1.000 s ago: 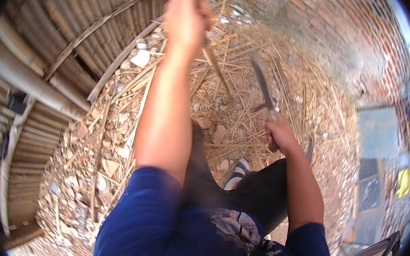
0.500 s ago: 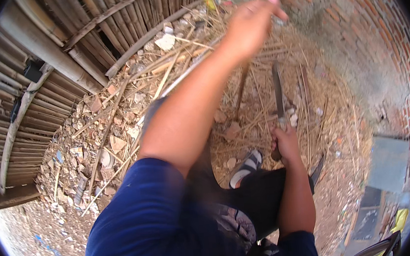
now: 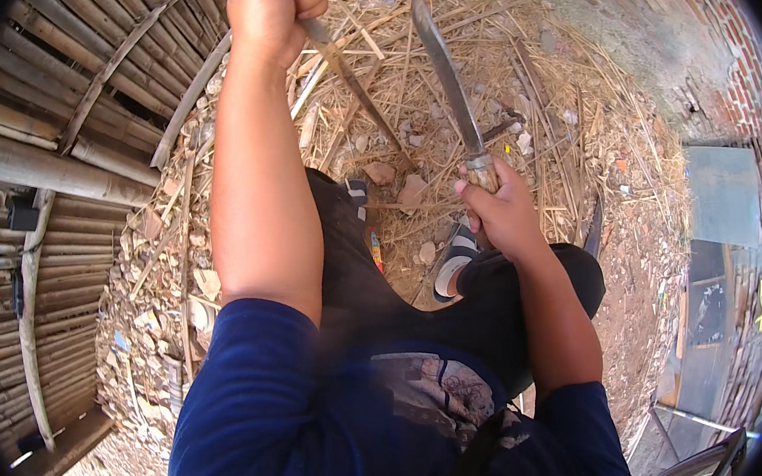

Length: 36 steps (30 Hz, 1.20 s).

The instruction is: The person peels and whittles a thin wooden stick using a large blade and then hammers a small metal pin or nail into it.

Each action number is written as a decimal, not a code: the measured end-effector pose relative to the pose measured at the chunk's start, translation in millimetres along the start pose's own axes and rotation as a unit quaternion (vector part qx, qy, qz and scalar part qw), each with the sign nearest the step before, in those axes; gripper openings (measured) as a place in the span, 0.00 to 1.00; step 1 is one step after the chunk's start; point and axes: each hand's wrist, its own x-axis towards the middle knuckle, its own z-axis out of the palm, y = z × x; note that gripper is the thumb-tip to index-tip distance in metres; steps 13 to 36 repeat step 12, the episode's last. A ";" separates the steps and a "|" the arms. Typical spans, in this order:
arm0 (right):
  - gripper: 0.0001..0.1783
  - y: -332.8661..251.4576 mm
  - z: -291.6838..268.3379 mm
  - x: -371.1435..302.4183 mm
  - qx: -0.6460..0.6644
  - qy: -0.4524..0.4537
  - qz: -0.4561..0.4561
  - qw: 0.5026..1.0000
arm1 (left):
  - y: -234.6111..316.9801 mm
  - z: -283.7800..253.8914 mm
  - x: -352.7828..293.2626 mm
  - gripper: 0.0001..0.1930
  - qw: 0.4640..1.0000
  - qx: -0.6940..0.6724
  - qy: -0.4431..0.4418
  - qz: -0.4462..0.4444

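High at the upper left, my left hand (image 3: pixel 268 17) is closed round the upper part of a thin brown stick (image 3: pixel 355 84). The stick slants down and right, its lower end by broken rubble pieces near my feet. In my right hand (image 3: pixel 502 203), in front of my right knee, is a machete (image 3: pixel 450 75) gripped by its wooden handle. Its blade points up and away from me, a little right of the stick and apart from it. Part of the handle is hidden by my fingers.
Straw and thin sticks (image 3: pixel 510 51) litter the ground, with rubble (image 3: pixel 156 328) at left. A bamboo wall (image 3: pixel 53 260) rises on the left, a brick wall (image 3: pixel 702 42) on the right. Grey panels (image 3: pixel 724 196) lean there. A dark curved blade (image 3: pixel 595 227) shows beside my right knee.
My left hand has swung left and toward the upper edge, and its grip on the stick now shows. My right hand has raised the machete, its blade now leaning left.
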 end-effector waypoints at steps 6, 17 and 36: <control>0.15 -10.5 5.9 27.4 -0.007 0.032 -0.027 0.999 | 1.2 -20.8 0.1 0.15 0.994 -0.039 -0.091 -0.049; 0.22 13.0 42.2 71.2 0.086 0.027 -0.080 0.993 | 0.7 24.7 -24.5 0.14 0.986 0.082 -0.128 -0.067; 0.22 13.0 42.2 71.2 0.086 0.027 -0.080 0.993 | 0.7 24.7 -24.5 0.14 0.986 0.082 -0.128 -0.067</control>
